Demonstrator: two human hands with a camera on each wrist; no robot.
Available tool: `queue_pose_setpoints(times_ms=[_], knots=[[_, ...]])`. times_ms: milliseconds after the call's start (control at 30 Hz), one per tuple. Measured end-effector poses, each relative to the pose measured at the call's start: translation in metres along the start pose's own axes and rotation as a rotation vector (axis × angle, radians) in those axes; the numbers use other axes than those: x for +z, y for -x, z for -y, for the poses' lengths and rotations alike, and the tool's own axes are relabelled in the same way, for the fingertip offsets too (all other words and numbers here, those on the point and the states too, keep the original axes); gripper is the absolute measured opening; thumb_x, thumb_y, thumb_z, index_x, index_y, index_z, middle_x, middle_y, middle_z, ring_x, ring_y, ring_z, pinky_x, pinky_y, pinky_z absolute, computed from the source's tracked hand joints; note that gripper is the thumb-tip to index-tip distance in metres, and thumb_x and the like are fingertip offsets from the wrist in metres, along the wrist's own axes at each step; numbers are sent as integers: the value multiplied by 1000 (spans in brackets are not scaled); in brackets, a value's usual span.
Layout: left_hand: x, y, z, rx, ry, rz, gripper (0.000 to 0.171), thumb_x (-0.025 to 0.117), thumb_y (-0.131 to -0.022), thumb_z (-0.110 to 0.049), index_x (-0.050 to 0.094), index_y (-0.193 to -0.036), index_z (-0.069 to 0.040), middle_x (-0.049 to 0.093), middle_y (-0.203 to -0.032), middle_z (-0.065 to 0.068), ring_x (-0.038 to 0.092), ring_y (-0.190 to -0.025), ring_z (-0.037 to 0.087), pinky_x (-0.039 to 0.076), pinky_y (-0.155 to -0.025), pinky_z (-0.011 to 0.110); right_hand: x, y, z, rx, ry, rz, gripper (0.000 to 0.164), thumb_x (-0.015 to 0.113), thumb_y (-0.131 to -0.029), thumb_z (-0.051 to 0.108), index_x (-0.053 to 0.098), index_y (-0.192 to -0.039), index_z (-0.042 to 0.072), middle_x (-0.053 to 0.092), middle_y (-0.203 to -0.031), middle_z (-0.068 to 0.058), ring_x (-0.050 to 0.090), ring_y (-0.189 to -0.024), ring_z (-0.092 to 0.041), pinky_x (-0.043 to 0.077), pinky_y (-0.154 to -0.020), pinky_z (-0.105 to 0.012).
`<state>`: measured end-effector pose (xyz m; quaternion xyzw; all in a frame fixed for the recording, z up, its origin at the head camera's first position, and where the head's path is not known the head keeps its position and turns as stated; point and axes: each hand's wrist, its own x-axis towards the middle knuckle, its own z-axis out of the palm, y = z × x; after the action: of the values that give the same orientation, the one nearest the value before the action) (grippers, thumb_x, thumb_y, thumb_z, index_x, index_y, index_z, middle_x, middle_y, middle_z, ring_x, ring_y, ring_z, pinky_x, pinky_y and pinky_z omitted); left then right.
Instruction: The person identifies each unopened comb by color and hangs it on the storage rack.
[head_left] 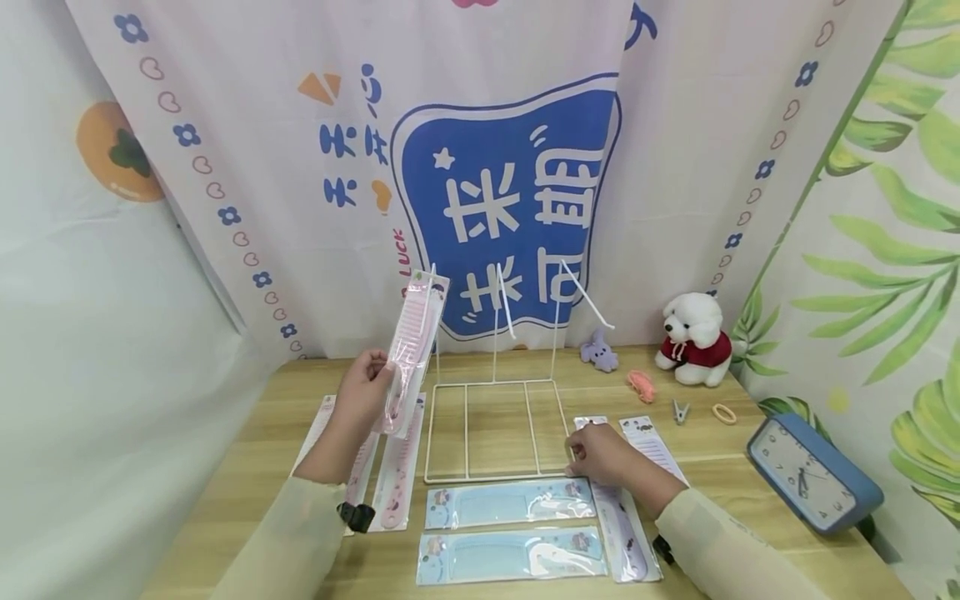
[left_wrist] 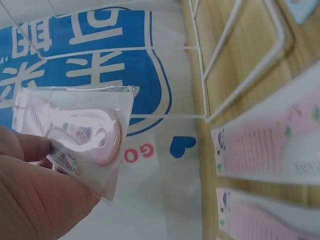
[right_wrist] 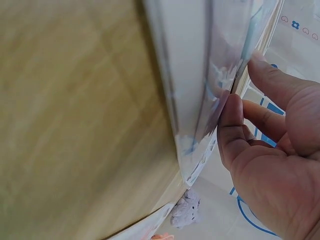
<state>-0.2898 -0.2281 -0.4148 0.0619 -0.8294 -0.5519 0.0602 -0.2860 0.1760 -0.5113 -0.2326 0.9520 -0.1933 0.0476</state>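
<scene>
My left hand point(head_left: 366, 387) pinches a packaged pink comb point(head_left: 408, 350) by its lower part, holding it upright and slightly tilted. The package's top is at the left hook of a white wire rack point(head_left: 495, 382); whether the hook passes through it I cannot tell. In the left wrist view, the comb's rounded handle end point(left_wrist: 102, 135) shows through clear wrap beside the thumb. My right hand point(head_left: 603, 454) grips the rack's front right corner between thumb and fingers, above a packaged purple comb point(head_left: 626, 542). In the right wrist view, that hand point(right_wrist: 270, 130) is beside the package edge.
Packaged pink combs point(head_left: 397, 487) lie left of the rack. Two blue packages point(head_left: 510, 554) lie in front, and another purple comb point(head_left: 651, 442) at right. Beyond are a purple toy point(head_left: 598, 352), a plush dog point(head_left: 696, 337), a coral clip point(head_left: 641, 386) and a blue clock point(head_left: 813, 475).
</scene>
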Motion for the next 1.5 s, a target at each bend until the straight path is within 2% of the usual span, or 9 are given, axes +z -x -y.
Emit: queue_pose_setpoints(times_ms=[167, 267, 567, 667, 833, 1000, 1267, 1433, 1500], knots=[[10, -21, 6, 21, 32, -11, 29, 51, -114, -18, 54, -141, -9, 63, -120, 12, 55, -93, 18, 51, -74, 24, 0, 1, 0, -24, 8, -8, 49, 93, -88, 19, 48, -68, 19, 38, -61, 11, 36, -60, -7, 27, -60, -23], [15, -31, 12, 47, -19, -16, 27, 51, -114, -17, 54, -139, -8, 64, -116, 14, 56, -92, 20, 51, -72, 24, 0, 1, 0, -29, 11, -10, 48, 93, -87, 19, 48, -68, 18, 38, -61, 11, 36, -60, -7, 27, -59, -23], [34, -61, 14, 100, -138, 45, 30, 52, -114, -17, 58, -140, -3, 67, -131, 23, 68, -113, 35, 64, -92, 43, 0, 0, -2, -22, 15, -10, 48, 93, -87, 19, 49, -68, 19, 39, -61, 11, 37, -61, -7, 27, -59, -24], [40, -70, 12, 137, -193, 65, 30, 50, -114, -13, 57, -140, 0, 67, -132, 25, 70, -117, 40, 64, -97, 49, 0, 1, -2, -19, 14, -12, 48, 93, -87, 19, 49, -68, 18, 39, -61, 11, 37, -61, -8, 27, -59, -24], [46, -79, 7, 180, -283, 49, 33, 49, -113, -10, 55, -143, 3, 67, -134, 28, 68, -122, 43, 61, -103, 54, 0, 0, -3, -20, 22, -12, 49, 93, -87, 19, 48, -68, 19, 38, -62, 11, 37, -61, -8, 27, -60, -24], [48, -85, 8, 187, -292, 43, 34, 50, -112, -9, 55, -143, 5, 68, -133, 29, 68, -119, 43, 61, -101, 54, 1, 0, -3, -30, 10, -18, 51, 92, -88, 20, 46, -67, 19, 36, -61, 11, 36, -61, -6, 26, -59, -23], [49, -85, 17, 207, -317, 21, 21, 54, -111, -8, 60, -128, 4, 68, -119, 26, 65, -108, 37, 60, -95, 51, 1, 0, -2, -30, 3, -13, 52, 92, -89, 21, 45, -68, 19, 34, -61, 12, 34, -60, -6, 25, -59, -23], [46, -78, 25, 187, -216, 39, 20, 54, -111, -5, 59, -128, 4, 66, -127, 26, 65, -118, 39, 58, -106, 52, 1, 1, -2, -34, 0, -13, 52, 92, -88, 21, 45, -68, 19, 34, -61, 12, 34, -60, -6, 25, -59, -23], [39, -71, 30, 176, -225, 45, 23, 54, -111, -7, 59, -131, 3, 66, -130, 26, 64, -123, 40, 57, -110, 53, 1, 1, -2, -35, -4, -8, 52, 92, -88, 21, 45, -68, 19, 35, -61, 12, 34, -60, -6, 25, -59, -22]])
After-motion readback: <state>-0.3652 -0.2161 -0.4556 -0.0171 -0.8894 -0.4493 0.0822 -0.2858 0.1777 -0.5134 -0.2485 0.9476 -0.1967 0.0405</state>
